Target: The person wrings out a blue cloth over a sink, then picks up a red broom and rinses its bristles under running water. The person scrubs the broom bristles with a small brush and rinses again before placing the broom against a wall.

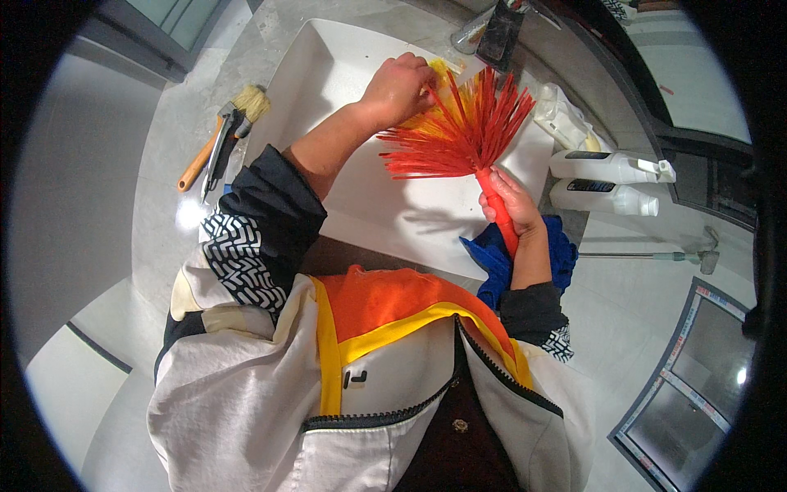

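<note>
A red plastic brush (482, 123) with long, fanned-out bristles is held over a large white basin (375, 209). My right hand (516, 203) wraps around its red handle (503, 215), which slants down towards me. At the far side of the fan, the fingers of my left hand (403, 83) are curled on yellow bristles (439, 67); their tips are partly hidden. Beneath my right forearm a blue cloth (489, 255) hangs over the basin's near right corner. Shadows of the hand and brush fall on the basin floor.
Left of the basin lie a wooden-handled paintbrush (249, 104) and a narrow metal tool (215, 154). Two white bottles (581, 166) lie on the right, near a crumpled white bag (559, 107). A black container (499, 43) and a clear glass (470, 37) stand at the back.
</note>
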